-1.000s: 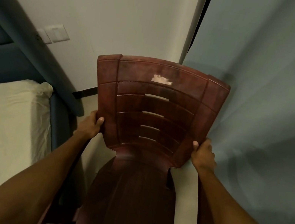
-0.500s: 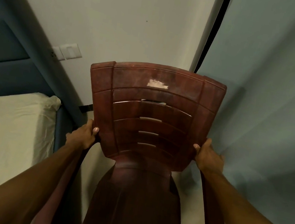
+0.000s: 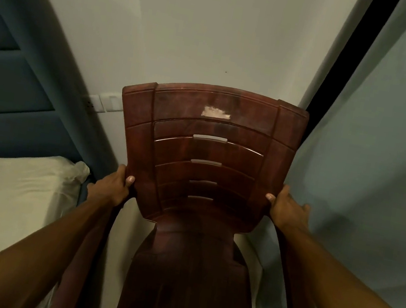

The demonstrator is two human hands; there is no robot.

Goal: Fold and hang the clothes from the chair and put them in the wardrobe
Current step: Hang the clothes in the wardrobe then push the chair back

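Chair (image 3: 204, 170), dark red plastic with a slatted back, is right in front of the person, between the bed (image 3: 0, 200) on the left and a pale blue panel (image 3: 384, 157) on the right. Left hand (image 3: 110, 185) grips the backrest's left edge, thumb on the front face. Right hand (image 3: 285, 209) clasps the right edge, thumb forward too, fingers wrapped behind.

A bedroom in a home: at lower left of the frame, a bed (image 3: 0, 200) under a pale sheet, backed by a blue padded headboard (image 3: 6, 83); wall switches (image 3: 105, 104) on plain white wall; centre, a maroon plastic chair (image 3: 202, 180).
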